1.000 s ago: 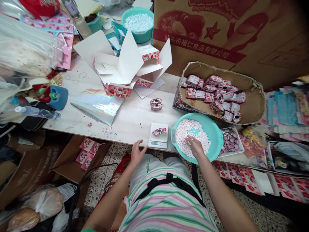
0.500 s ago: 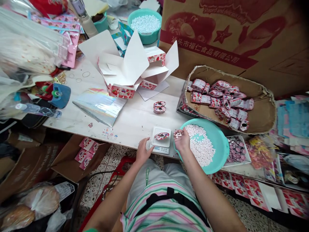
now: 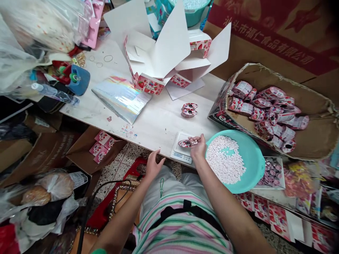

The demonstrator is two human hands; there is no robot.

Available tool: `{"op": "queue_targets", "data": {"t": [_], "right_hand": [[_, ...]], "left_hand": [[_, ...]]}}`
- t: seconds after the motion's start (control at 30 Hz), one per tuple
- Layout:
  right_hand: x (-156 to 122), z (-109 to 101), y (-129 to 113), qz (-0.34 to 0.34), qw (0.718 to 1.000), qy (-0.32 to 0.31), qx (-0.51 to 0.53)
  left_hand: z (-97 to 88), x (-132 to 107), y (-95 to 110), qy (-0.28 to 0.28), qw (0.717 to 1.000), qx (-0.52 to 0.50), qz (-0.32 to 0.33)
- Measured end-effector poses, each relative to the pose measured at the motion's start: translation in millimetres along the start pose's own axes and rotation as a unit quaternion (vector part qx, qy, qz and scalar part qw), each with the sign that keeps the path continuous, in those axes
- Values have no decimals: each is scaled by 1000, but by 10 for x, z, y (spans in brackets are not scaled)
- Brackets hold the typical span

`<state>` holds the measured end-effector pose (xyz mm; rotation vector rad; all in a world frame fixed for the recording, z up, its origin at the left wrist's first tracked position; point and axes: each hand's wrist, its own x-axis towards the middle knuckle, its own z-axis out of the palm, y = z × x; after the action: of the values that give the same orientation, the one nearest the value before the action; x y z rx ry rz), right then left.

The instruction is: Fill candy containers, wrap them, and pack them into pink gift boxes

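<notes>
Small pale candies (image 3: 194, 142) lie in my right hand (image 3: 198, 149), which is cupped over the right side of a small white digital scale (image 3: 182, 157). On the scale's plate sits a red-and-pink packet (image 3: 183, 143) with a dark opening, just beside my right fingertips. My left hand (image 3: 154, 165) is off the table's front edge, left of the scale, with nothing in it and its fingers apart. A turquoise basin (image 3: 254, 165) of pale candies (image 3: 225, 164) stands right of my right hand. Two similar packets (image 3: 189, 110) lie together behind the scale.
A cut-down cardboard box (image 3: 321, 123) with several filled packets stands at the right. Unfolded strawberry-print cartons (image 3: 149, 84) and a silvery sheet (image 3: 122, 97) lie across the table. A white tray of purple caps (image 3: 271, 173) sits beyond the basin.
My right hand has moved left from the basin's rim to over the scale, carrying the candies. My left hand has drawn back from the scale. The view has shifted.
</notes>
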<state>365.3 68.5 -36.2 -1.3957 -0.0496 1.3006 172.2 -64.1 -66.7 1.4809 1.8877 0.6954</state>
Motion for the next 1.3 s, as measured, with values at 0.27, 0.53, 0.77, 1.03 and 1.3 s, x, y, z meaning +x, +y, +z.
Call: {"op": "queue_targets", "data": {"t": [0.27,0.53,0.77,1.03,1.3], "right_hand": [[-5,21,67,-13,999,29,-27],[-54,30,71,-64,995,20,-73],[-93,64,86,-87,993,0,-81],[-161,58,-71,-139,982,-1,-125],[-99,-467,-483,-216,967,47,-124]], "left_hand": [[-18,-41,-67,22,999,-15,-19],[-18,-105,-71,30,999,-25,-30],[-38,-151,-81,38,998,-24,-44],[-16,-194,-134,26,998,-22,-51],[12,-65,-65,11,999,-12,-49]]}}
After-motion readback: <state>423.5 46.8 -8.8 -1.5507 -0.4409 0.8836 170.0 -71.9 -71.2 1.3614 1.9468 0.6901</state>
